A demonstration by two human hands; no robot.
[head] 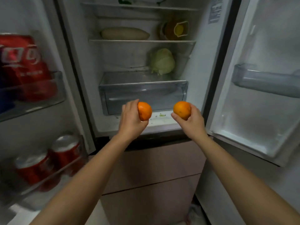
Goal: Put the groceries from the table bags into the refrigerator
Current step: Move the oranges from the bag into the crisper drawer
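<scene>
L grip [131, 118] round left orange [144, 111], R grip [193, 118] round right orange [181, 110], both inboard.

Dim scene lit chiefly from inside the refrigerator [116, 57], soft overall, with strong blur on the red cans [65, 153] and wide-angle bending toward the edges.
</scene>
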